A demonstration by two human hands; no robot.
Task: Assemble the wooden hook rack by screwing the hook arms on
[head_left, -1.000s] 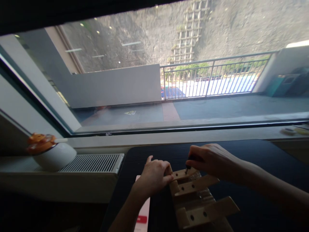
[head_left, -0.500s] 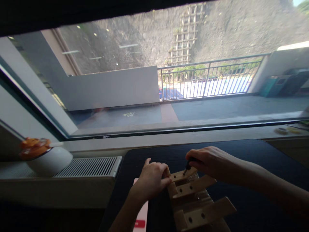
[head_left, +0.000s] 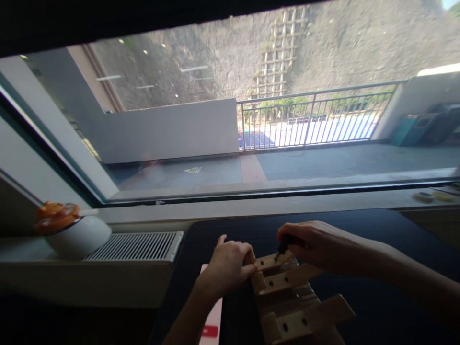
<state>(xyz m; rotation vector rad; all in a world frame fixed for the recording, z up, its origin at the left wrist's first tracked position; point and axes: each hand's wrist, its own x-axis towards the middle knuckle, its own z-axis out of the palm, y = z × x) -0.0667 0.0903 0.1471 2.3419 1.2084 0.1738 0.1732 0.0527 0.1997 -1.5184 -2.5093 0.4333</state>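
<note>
A wooden rack [head_left: 266, 306] with several slats across it lies on the dark table; its near end runs out of the frame. Pairs of dark screws or holes dot the slats. At the far end my left hand [head_left: 230, 266] is closed, thumb and fingers pinching the end of the farthest slat [head_left: 268, 262]. My right hand [head_left: 314, 242] wraps round a small black-handled screwdriver [head_left: 283, 245]. Its tip meets the farthest slat at the right-hand fastener. The fastener itself is hidden under the tip.
A pink-and-red card or booklet [head_left: 214, 314] lies left of the rack on the black table [head_left: 373, 225]. Beyond the table are the window sill [head_left: 201, 214] and a large window. On the left ledge stands a white pot [head_left: 81, 237] with an orange top, beside a vent grille [head_left: 138, 245].
The whole view has shifted slightly. Both hands keep their places on the rack, and the screwdriver tip stays at the same spot on the farthest slat.
</note>
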